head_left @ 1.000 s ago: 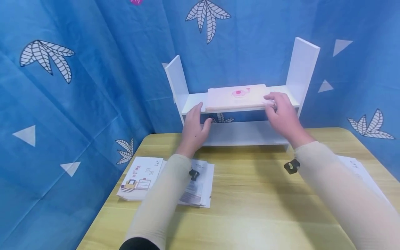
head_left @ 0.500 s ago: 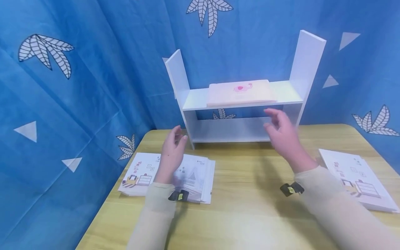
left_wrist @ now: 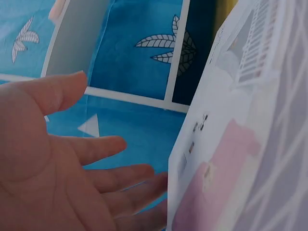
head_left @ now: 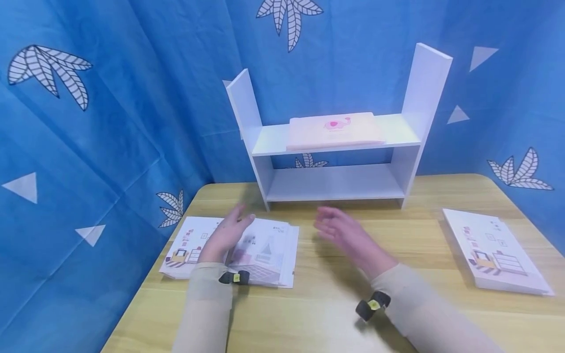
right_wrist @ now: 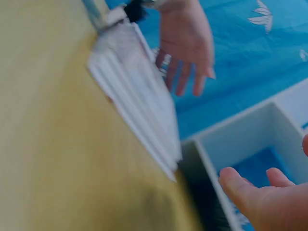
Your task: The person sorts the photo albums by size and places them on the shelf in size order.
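My left hand (head_left: pixel 224 239) is above the left-hand books, fingers extended and holding nothing. In the left wrist view its fingers (left_wrist: pixel 120 178) are spread close beside the cover of a book (left_wrist: pixel 207 163); contact cannot be told. Under that hand lies a stack of pale books (head_left: pixel 267 245) with a building drawing on top, overlapping a white book (head_left: pixel 183 250) with a furniture picture. My right hand (head_left: pixel 348 236), slightly blurred, is over the table to the right of the stack, fingers loosely extended with nothing in them. A pale pink book (head_left: pixel 309 132) with an elephant lies flat on the upper shelf.
A white two-tier shelf (head_left: pixel 335 182) with tall side panels stands at the table's back. White books (head_left: pixel 500 252) lie at the right on the wooden table (head_left: pixel 318 314). A blue patterned curtain (head_left: pixel 123 122) hangs behind and to the left.
Both hands have come away from the pink book and the shelf. The left hand moved down and left over the books; the right moved down and left over the table. The pink book stays.
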Tool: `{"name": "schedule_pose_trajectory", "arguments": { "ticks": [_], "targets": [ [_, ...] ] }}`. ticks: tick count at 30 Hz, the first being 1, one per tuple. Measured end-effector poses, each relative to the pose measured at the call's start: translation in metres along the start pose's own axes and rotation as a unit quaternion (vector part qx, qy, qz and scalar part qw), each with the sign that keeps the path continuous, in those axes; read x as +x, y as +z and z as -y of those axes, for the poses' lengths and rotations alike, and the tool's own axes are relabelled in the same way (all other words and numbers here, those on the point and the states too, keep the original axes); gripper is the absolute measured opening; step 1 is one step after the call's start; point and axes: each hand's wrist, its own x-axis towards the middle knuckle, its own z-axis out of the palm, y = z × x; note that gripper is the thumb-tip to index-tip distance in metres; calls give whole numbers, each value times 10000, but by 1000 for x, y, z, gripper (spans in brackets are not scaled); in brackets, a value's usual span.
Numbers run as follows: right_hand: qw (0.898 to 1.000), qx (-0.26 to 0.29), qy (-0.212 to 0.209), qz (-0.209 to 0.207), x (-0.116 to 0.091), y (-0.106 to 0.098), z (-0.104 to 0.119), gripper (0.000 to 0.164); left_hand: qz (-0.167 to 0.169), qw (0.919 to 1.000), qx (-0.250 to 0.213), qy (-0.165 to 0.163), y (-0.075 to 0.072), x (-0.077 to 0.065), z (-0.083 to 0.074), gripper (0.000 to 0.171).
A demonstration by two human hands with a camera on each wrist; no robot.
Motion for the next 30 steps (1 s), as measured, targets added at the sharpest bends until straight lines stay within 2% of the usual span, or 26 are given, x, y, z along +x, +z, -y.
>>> {"name": "schedule_pose_trajectory", "arguments": {
  "ticks": [5,11,16,22,26,30],
  "targets": [
    [9985,269,290,372,1,16,-27,54,339,9994,-54,-26,2,2,8,81],
    [9957,563,387,624,-1,32,-39,54,345,9989,222,-225,2,4,14,78],
    [9936,799,524,596,0,40,-47,53,451,9979,186,-419,2,6,17,82],
    [9852,1443,749,534,1,43,-54,55,418,9968,169,-659,3,7,20,91],
    [9776,1880,873,378,0,42,-57,58,407,9966,58,-707,5,8,20,87],
    [9776,1897,880,237,-1,42,-59,58,428,9966,-46,-697,6,7,20,80]
  ]
}}
